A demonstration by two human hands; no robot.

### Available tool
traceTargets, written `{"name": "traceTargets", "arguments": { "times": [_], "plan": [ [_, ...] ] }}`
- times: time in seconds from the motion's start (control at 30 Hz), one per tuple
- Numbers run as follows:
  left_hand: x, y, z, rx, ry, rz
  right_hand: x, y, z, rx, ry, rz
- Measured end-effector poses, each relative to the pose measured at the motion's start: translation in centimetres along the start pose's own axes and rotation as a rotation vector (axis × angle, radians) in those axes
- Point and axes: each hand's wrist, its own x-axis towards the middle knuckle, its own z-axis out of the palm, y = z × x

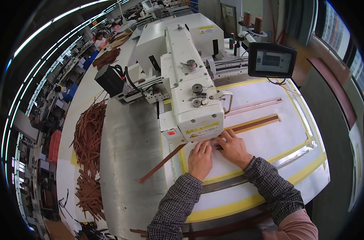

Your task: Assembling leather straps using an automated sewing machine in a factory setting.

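Both my hands rest at the front foot of a white sewing machine head [199,120], above a white template plate [258,150] edged with yellow tape. My left hand [200,161] has its fingers bent and pressed together; the tips are hidden beside the machine. Just to its right, my right hand [233,149] is curled, with a small dark piece I cannot make out near its thumb. One brown leather strip [162,163] sticks out to the left from under the machine head. Another brown strip [258,123] lies in a yellow-taped slot right of the head.
A control screen [271,61] hangs at the right, below brown thread spools [247,19]. Heaped brown strips [90,138] lie on the left side table. A metal bed plate [130,172] lies left of the template. More strips [230,225] lie at the near edge.
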Motion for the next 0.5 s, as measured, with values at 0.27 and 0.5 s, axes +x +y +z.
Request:
{"name": "traceTargets", "arguments": {
  "times": [0.27, 0.5],
  "plan": [
    [-0.2, -1.1, -1.0, -0.050, 0.032, -0.021, 0.0, -0.3, -0.3, -0.012, 0.098, 0.033],
    [0.0, -2.3, -1.1, 0.028, 0.076, -0.100, -0.1, -0.3, -0.6, -0.020, 0.083, 0.028]
  ]
}}
